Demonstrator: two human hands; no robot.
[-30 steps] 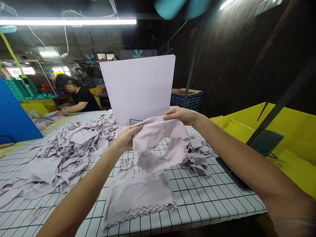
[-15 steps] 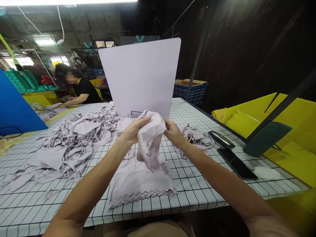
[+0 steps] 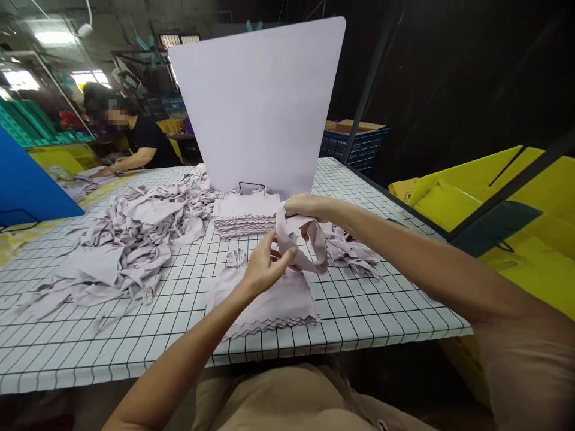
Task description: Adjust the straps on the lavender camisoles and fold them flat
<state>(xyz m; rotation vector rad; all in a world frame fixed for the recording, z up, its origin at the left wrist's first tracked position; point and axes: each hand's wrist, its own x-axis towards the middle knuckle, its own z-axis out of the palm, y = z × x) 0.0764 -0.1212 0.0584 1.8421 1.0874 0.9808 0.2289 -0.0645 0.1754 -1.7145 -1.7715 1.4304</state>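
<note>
A pale lilac garment (image 3: 286,232), bunched and twisted with an opening in it, hangs above the table. My right hand (image 3: 309,208) is closed on its upper part, the wrist bent over from the right. My left hand (image 3: 265,266) is at its lower left side, thumb and fingers apart, the thumb against the cloth. Directly below lies a flat stack of lilac garments (image 3: 269,305) with wavy hems toward me. Another neat stack of the same garments (image 3: 245,216) sits behind it, at the foot of a white upright board.
A large heap of loose lilac garments (image 3: 135,221) covers the table's left side. A smaller pile (image 3: 353,248) lies to the right. The white board (image 3: 260,108) rises at the back; a blue board (image 3: 31,173) stands left. Yellow bins (image 3: 494,185) flank the right edge. A co-worker (image 3: 144,140) sits beyond.
My right hand has turned over the top of the garment, which has moved slightly right and twisted. My left hand has dropped lower and its fingers have spread. The view has tilted down.
</note>
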